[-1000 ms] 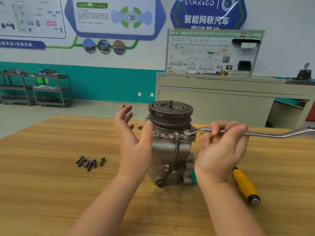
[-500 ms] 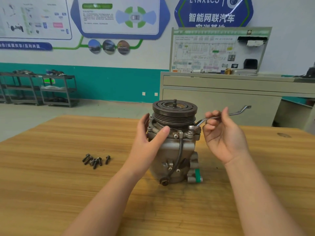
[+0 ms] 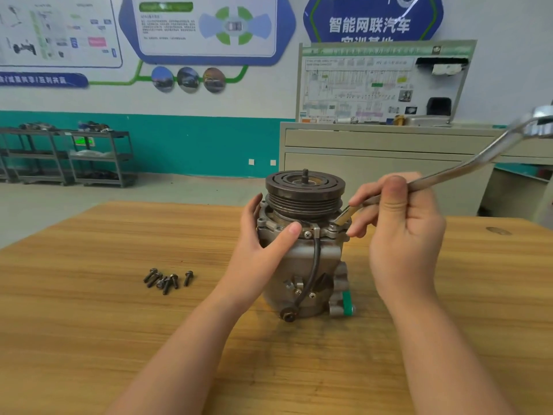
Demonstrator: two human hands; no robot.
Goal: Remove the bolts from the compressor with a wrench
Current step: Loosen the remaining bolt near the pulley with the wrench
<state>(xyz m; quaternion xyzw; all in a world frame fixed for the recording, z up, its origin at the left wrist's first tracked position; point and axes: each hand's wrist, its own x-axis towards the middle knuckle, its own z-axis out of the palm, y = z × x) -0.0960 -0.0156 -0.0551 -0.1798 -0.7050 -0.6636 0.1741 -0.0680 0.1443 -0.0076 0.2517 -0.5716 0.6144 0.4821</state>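
From your head view, you are steadying the upright compressor (image 3: pixel 302 259) on the table (image 3: pixel 89 324), your left hand (image 3: pixel 257 265) wrapping it, while your right hand (image 3: pixel 401 235) is pinching the wrench (image 3: pixel 454 170) onto a flange bolt. Six removed bolts (image 3: pixel 167 279) are lying well left; at least this one looks left.

2 bare forearms, left hand (image 3: pixel 257 259), right hand (image 3: pixel 404 235); no sleeves, gloves, jewellery visible.
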